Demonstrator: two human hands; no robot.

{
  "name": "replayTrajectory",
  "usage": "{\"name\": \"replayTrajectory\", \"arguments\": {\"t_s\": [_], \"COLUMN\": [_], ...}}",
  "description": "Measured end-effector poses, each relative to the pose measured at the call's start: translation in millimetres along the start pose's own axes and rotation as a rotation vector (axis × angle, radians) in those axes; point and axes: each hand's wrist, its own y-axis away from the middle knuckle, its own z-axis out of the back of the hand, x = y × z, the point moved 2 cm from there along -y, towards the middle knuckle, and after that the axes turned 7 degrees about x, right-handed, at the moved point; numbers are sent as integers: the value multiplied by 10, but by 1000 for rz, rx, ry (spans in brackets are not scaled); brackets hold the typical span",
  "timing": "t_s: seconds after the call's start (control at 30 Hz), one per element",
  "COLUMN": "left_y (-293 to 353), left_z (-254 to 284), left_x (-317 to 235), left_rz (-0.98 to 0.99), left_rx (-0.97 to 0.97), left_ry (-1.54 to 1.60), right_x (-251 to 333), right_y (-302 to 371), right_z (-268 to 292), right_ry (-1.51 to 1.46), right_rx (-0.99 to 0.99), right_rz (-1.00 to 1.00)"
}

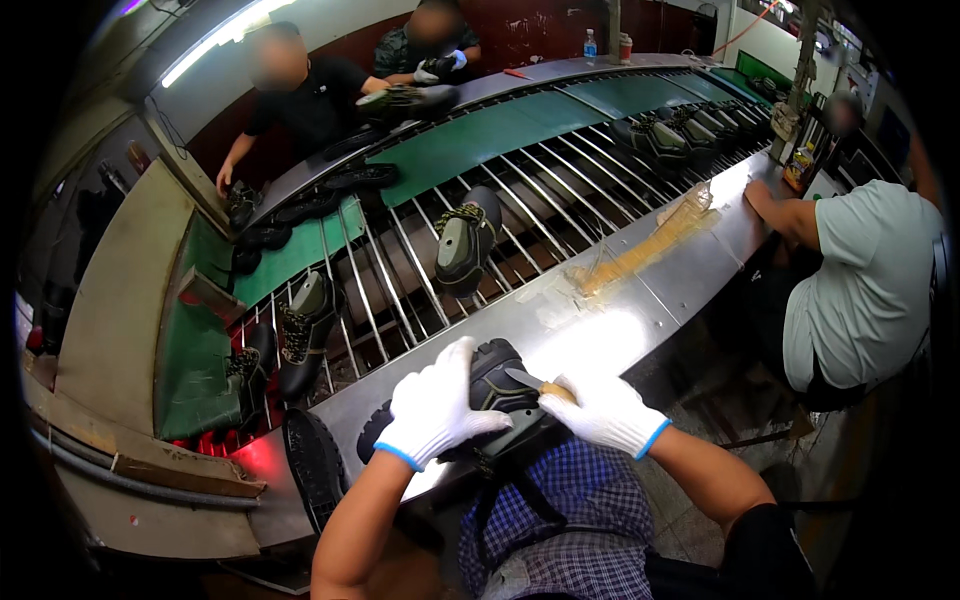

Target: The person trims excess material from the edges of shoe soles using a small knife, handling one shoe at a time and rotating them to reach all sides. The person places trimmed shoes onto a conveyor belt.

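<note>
My left hand [437, 402], in a white knit glove with a blue cuff, grips a black and olive work shoe [497, 378] from its left side. The shoe lies on its side over the near metal edge, close to my lap. My right hand [608, 410], gloved the same way, is closed on a small knife with a yellowish wooden handle [556, 392]. Its short blade [522, 378] points left and lies against or just over the shoe's upper; contact cannot be made out. Left of my left forearm, a black shoe sole [312, 468] rests on the metal ledge.
Beyond the metal ledge [640, 300] runs a roller conveyor [520, 190] with green panels. Several shoes sit on it, one [467, 245] straight ahead. Two people work across it, one moving a shoe [405, 103]. Another person [860, 290] sits at my right. Brown tape [640, 250] covers part of the ledge.
</note>
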Motion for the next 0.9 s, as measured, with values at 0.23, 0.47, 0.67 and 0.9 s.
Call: {"name": "replayTrajectory", "arguments": {"t_s": [0.23,0.47,0.67,0.9], "left_y": [-169,-84,-169,-112], "left_z": [-79,-94,-61,-275], "left_x": [-161,-169,-212,-87], "left_rz": [44,91,98,27], "left_rx": [67,-20,-3,-114], "left_ry": [16,61,-6,-95], "right_x": [133,-415,-25,481], "right_y": [-242,-259,67,33], "right_z": [58,-47,-14,-212], "right_ry": [301,-7,61,185], "right_rx": [-103,-67,-160,11], "right_rz": [192,-294,81,255]}}
